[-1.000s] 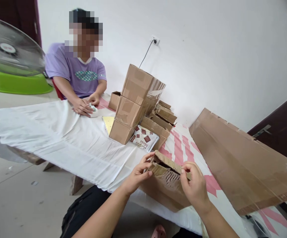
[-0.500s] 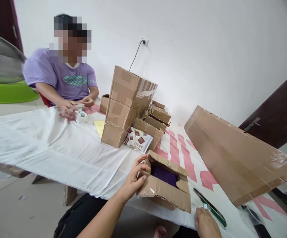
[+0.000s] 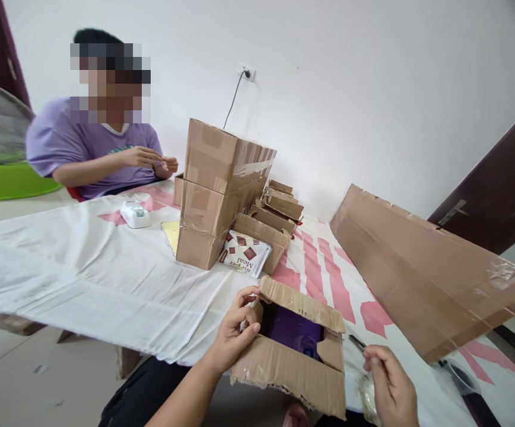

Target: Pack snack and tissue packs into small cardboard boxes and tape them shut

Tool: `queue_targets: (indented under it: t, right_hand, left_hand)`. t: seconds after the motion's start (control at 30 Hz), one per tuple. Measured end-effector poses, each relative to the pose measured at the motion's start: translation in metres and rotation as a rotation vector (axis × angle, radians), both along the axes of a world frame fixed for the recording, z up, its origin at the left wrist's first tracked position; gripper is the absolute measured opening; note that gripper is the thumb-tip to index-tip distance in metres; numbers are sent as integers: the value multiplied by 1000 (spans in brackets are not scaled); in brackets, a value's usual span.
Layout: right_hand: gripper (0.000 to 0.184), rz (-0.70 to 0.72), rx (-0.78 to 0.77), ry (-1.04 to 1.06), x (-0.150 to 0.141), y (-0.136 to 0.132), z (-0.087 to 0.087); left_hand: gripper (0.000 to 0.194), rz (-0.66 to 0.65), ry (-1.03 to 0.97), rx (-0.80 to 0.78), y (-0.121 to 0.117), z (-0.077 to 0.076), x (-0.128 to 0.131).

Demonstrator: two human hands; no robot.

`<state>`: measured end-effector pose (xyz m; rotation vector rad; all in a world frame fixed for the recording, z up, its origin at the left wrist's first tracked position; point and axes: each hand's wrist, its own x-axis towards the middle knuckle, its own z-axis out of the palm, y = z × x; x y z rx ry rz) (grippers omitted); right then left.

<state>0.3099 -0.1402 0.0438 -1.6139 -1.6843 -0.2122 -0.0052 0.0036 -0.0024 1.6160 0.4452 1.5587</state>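
An open cardboard box [image 3: 291,370] rests at the table's near edge, its torn flaps folded outward. Inside lies something dark purple and shiny [image 3: 291,329]. My left hand [image 3: 235,332] grips the left end of this box, thumb on the near side. To the right of the box, my right hand [image 3: 391,379] is curled closed over the table; what its fingers hold is hidden. A dark scissors blade [image 3: 357,341] pokes out beyond its fingertips, with the handle out of sight. Crumpled clear tape [image 3: 366,394] is beside the thumb.
Stacked taped boxes [image 3: 208,190] stand ahead, with a "Super Meal" packet [image 3: 245,254] leaning there and open boxes [image 3: 284,207] behind. A large cardboard panel [image 3: 417,279] stands right. Across the table sits a person [image 3: 101,136] in purple, near a white tape dispenser [image 3: 134,214].
The box's flaps have opened, exposing the purple contents. My right hand left the flap, moved down right, then rose over the scissors. The other person's hands lifted away from the tape dispenser.
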Motion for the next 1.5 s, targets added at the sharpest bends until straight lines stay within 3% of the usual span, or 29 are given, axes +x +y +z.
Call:
queue_targets:
  t: [0.07,0.17,0.23,0.4,0.53,0.67,0.87,1.03,1.13,1.2,1.37,1.5]
  right_hand:
    - [22,118,49,21,-29,-2,12]
    - [32,429,35,-173,-73,4,31]
    - [36,527,-12,-297,-95,14,37]
    - [37,372,-206,-516,-121,31,28]
    - [37,374,-361,-528,-125,25,19]
    - [43,379,-441,-545,-129,17,23]
    - [45,399,-423,-564,-129,14,23]
    - [59,264,-198,-532,-122,15,37]
    - [68,104,-85,-517,-114,28,48]
    - [74,60,-143,-527,-106,43,51]
    - [82,72,-449,-504,-83,92,48]
    - [72,174,-403,-467,-78,112,52]
  left_hand:
    - [37,13,-2,19,-2,-2,1]
    - [31,35,34,28,-7,-1,0]
    - [34,19,76,27,-10,1,-3]
    - [39,-110,146,43,-13,6,-13]
    - [38,-102,134,42,-12,6,-19]
    - [35,-143,37,44,-9,6,-21]
    - [25,-119,23,44,-5,6,-22]
    - [28,-81,54,46,-8,6,-20]
    - [31,-88,58,46,-9,8,-19]
    - [33,-104,55,44,-9,8,-19]
    - [50,-120,87,-60,-1,1,-13]
    - [70,-227,59,-186,8,-10,-4]
